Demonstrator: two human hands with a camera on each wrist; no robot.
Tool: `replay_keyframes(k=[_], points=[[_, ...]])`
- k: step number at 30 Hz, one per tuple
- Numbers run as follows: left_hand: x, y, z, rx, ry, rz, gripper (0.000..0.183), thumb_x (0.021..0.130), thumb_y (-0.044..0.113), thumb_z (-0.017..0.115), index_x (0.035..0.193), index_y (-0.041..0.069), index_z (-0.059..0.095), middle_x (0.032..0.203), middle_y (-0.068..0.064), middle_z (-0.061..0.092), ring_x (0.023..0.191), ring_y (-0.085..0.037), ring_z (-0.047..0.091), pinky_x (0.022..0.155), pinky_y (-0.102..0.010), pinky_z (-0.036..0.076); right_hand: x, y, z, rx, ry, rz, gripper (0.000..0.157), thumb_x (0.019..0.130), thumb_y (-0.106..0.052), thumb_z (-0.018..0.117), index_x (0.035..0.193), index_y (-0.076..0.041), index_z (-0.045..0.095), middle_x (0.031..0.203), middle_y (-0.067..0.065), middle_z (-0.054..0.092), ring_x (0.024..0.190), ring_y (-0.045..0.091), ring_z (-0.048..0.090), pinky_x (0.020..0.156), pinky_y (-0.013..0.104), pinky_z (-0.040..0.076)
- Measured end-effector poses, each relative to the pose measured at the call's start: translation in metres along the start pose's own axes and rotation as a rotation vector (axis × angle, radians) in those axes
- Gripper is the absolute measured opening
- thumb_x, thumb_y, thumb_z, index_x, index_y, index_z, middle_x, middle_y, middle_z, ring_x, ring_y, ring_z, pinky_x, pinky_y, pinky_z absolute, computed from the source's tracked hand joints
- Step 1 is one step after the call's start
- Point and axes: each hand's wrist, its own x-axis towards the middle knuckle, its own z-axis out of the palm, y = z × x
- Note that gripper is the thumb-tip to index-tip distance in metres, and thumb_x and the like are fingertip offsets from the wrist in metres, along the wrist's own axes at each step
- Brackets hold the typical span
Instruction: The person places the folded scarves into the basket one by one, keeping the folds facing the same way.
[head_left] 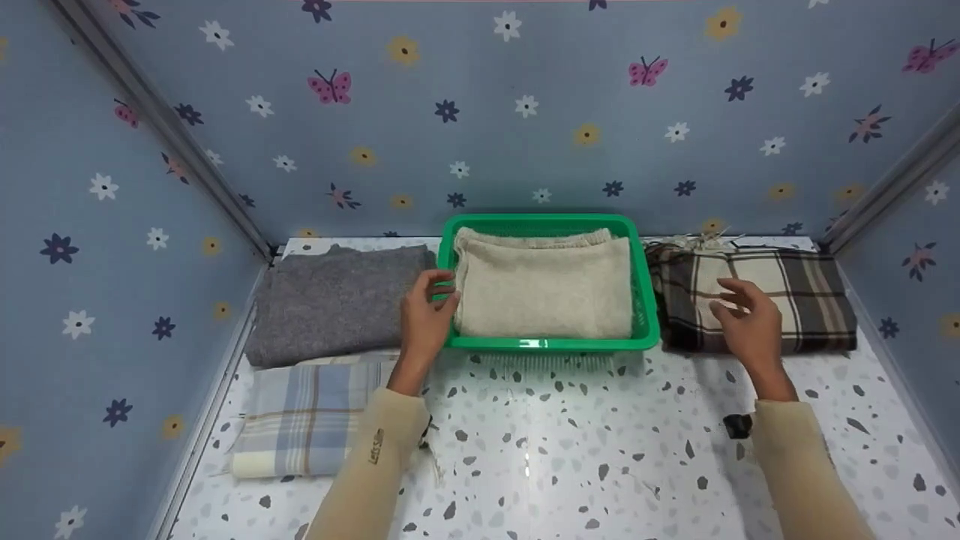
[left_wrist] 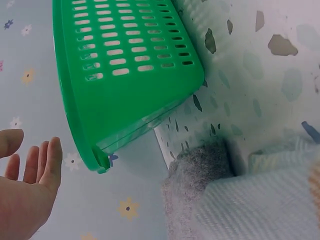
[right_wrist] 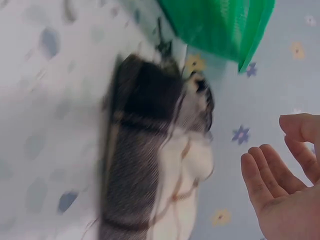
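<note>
A folded cream cloth with a fringed edge (head_left: 544,292) lies inside a green plastic basket (head_left: 547,344). My left hand (head_left: 427,319) hovers at the basket's left rim, fingers relaxed and holding nothing; in the left wrist view the slotted basket wall (left_wrist: 130,95) stands apart from the fingertips (left_wrist: 54,150). Over the folded black, cream and brown plaid cloth (head_left: 817,300), my right hand (head_left: 750,326) is loosely bent with nothing in it. The right wrist view shows that hand (right_wrist: 290,190) apart from the plaid cloth (right_wrist: 140,150).
Left of the basket lies a folded grey cloth (head_left: 337,300). A blue and cream plaid cloth (head_left: 300,420) sits in front of it, partly behind my left sleeve. Flower-printed walls (head_left: 510,150) enclose the speckled white surface (head_left: 540,450) on the back and both sides.
</note>
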Motion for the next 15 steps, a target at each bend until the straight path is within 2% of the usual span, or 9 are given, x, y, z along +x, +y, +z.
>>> replay_keyframes(k=[4, 10, 15], points=[[-0.007, 0.001, 0.002, -0.026, -0.013, 0.012, 0.028, 0.102, -0.003, 0.066, 0.129, -0.004, 0.064, 0.13, -0.023, 0.065, 0.116, -0.036, 0.067, 0.098, -0.051, 0.056, -0.005, 0.013, -0.013, -0.043, 0.062, 0.086, 0.038, 0.102, -0.002, 0.068, 0.139, 0.002, 0.065, 0.139, 0.018, 0.064, 0.12, 0.02, 0.062, 0.099, 0.024, 0.049], [-0.016, 0.002, 0.006, -0.059, -0.027, 0.034, 0.026, 0.101, -0.003, 0.067, 0.127, -0.002, 0.066, 0.128, -0.019, 0.067, 0.114, -0.038, 0.068, 0.096, -0.051, 0.057, -0.011, 0.03, -0.034, -0.075, 0.137, 0.177, 0.04, 0.104, -0.006, 0.065, 0.143, 0.001, 0.062, 0.148, 0.018, 0.059, 0.131, 0.033, 0.058, 0.103, 0.032, 0.05], [-0.026, 0.005, 0.011, -0.081, -0.051, 0.04, 0.026, 0.101, -0.001, 0.067, 0.127, -0.002, 0.065, 0.128, -0.019, 0.067, 0.113, -0.036, 0.068, 0.096, -0.05, 0.057, -0.012, 0.046, -0.047, -0.142, 0.217, 0.266, 0.043, 0.105, -0.013, 0.064, 0.147, -0.003, 0.061, 0.144, 0.021, 0.061, 0.126, 0.032, 0.059, 0.093, 0.027, 0.045]])
